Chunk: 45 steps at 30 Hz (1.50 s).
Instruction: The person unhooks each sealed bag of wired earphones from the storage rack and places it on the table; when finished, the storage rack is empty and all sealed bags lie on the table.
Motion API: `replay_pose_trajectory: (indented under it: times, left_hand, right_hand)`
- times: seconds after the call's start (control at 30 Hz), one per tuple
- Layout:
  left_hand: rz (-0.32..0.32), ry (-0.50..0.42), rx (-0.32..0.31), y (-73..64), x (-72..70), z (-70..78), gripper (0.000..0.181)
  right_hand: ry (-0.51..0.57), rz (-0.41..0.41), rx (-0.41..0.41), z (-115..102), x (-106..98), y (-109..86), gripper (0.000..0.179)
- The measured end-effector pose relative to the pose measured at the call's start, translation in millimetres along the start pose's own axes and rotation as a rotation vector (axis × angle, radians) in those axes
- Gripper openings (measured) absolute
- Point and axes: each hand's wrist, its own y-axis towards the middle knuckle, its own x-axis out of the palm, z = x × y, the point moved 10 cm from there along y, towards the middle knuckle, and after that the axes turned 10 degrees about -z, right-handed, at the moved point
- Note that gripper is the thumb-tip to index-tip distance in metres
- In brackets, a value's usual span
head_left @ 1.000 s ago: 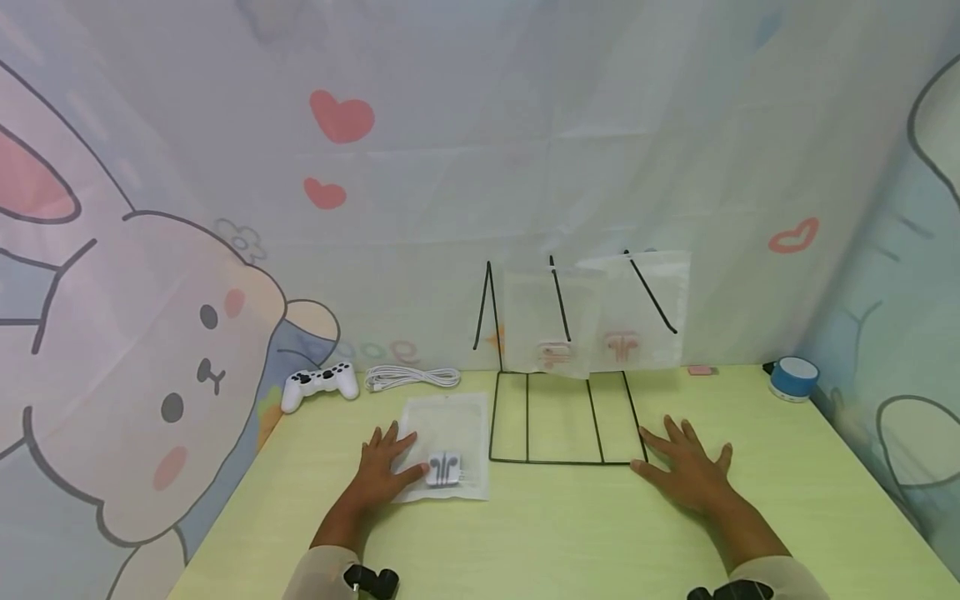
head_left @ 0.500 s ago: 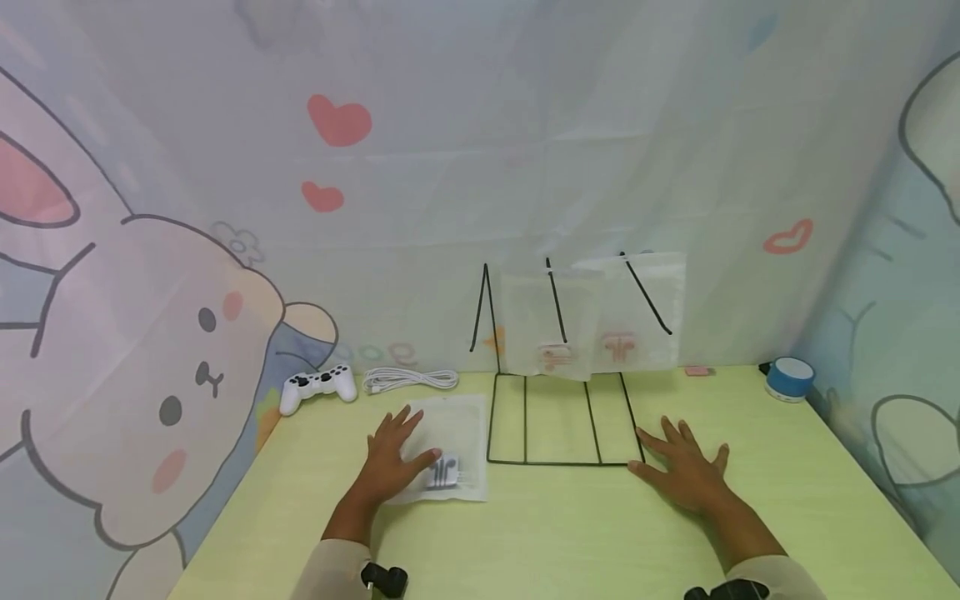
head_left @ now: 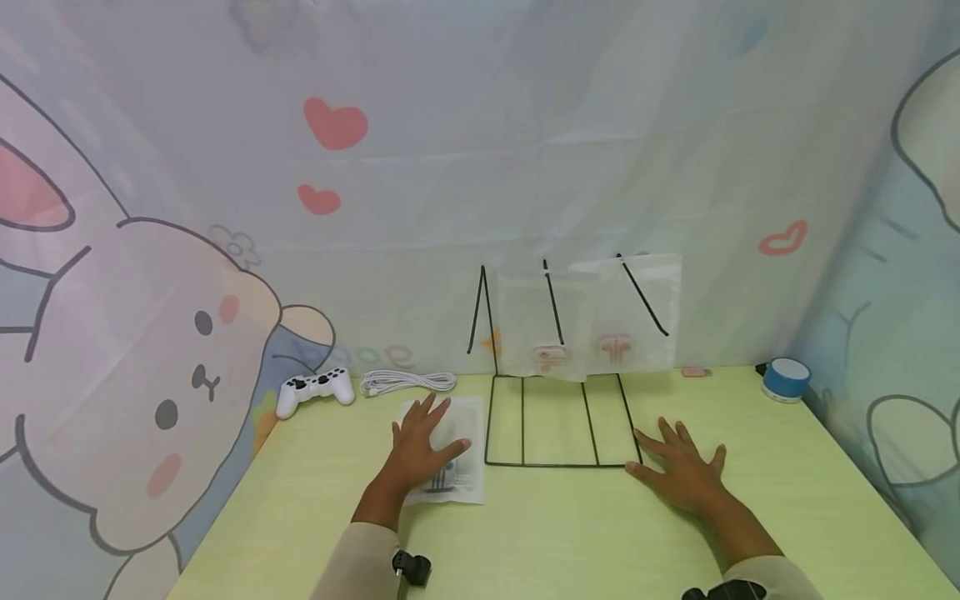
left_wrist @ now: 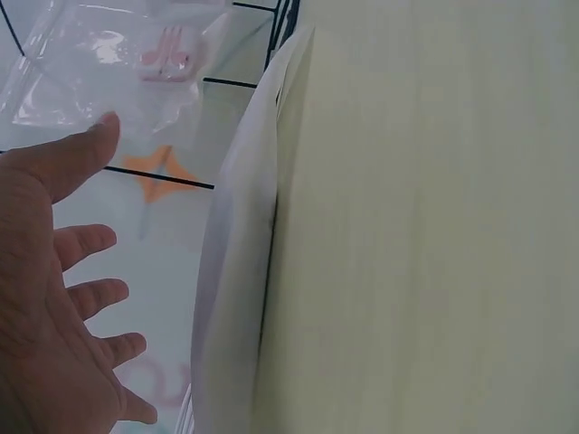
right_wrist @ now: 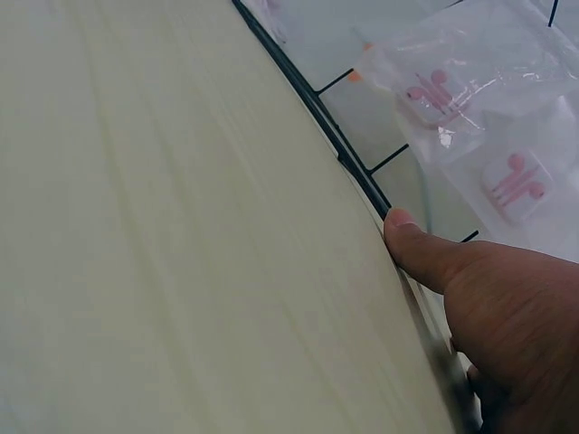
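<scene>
My left hand (head_left: pixel 420 450), fingers spread, is over a clear zip bag (head_left: pixel 468 421) lying on the table. Part of the bag and of the white boxed earphones (head_left: pixel 444 477) inside is covered by the hand; whether it touches the bag I cannot tell. In the left wrist view no thing is held by its fingers (left_wrist: pixel 95 298). My right hand (head_left: pixel 678 471) lies spread at the front right corner of a black wire rack (head_left: pixel 562 466), its thumb (right_wrist: pixel 416 244) against the rack's base. Two clear bags with pink earphones (head_left: pixel 551 358) (right_wrist: pixel 516 190) hang from the rack's hooks.
Along the table's back left are a white game controller (head_left: pixel 315 388) and a coiled white cable (head_left: pixel 408 381). At the back right lie a small pink item (head_left: pixel 693 372) and a blue-and-white round container (head_left: pixel 786 379). A printed curtain (head_left: pixel 420 167) rises behind the table.
My left hand has moved right and a little up, further over the bag on the table, now covering more of the earphones. My right hand has stayed at the rack's corner.
</scene>
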Motion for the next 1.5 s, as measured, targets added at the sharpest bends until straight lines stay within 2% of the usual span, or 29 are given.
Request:
replay_pose_trajectory:
  times: [0.23, 0.4, 0.53, 0.73, 0.83, 0.97, 1.1, 1.2, 1.33, 1.5]
  left_hand:
    - [-0.024, -0.063, -0.012, 16.8, -0.6, 14.7, 0.083]
    - [-0.049, -0.148, 0.000, 34.6, -2.1, 30.1, 0.083]
    - [-0.078, -0.218, 0.023, 51.2, 0.9, 35.5, 0.084]
    - [-0.092, -0.445, 0.077, 69.9, 4.7, 32.4, 0.079]
    - [-0.101, -0.517, 0.105, 75.8, 4.3, 35.5, 0.079]
    - [-0.119, -0.519, 0.106, 84.6, 6.0, 46.0, 0.080]
    - [-0.127, -0.515, 0.089, 94.7, 13.4, 55.6, 0.079]
    - [-0.115, -0.538, 0.109, 101.0, 17.0, 63.8, 0.073]
    - [-0.074, -0.569, 0.161, 106.3, 14.6, 76.2, 0.066]
    - [-0.062, -0.554, 0.181, 110.4, 12.2, 88.5, 0.071]
  right_hand:
    - [0.007, 0.001, -0.002, 3, 0, 1.5, 0.078]
    - [0.000, 0.001, 0.000, 6, 1, 2.3, 0.078]
    - [0.005, -0.002, -0.007, 5, 1, 2.4, 0.078]
    - [0.006, -0.011, -0.001, 3, 3, 1.2, 0.078]
    - [-0.001, -0.016, 0.003, 3, 3, 0.6, 0.078]
    - [-0.006, -0.012, 0.006, 1, 1, 0.1, 0.078]
    - [0.004, -0.006, 0.004, 4, 1, 1.4, 0.079]
    - [0.008, -0.007, 0.001, 6, 4, 3.1, 0.079]
    - [0.003, -0.011, -0.001, 8, 7, 4.4, 0.079]
    - [0.002, 0.001, -0.004, 7, 3, 4.0, 0.079]
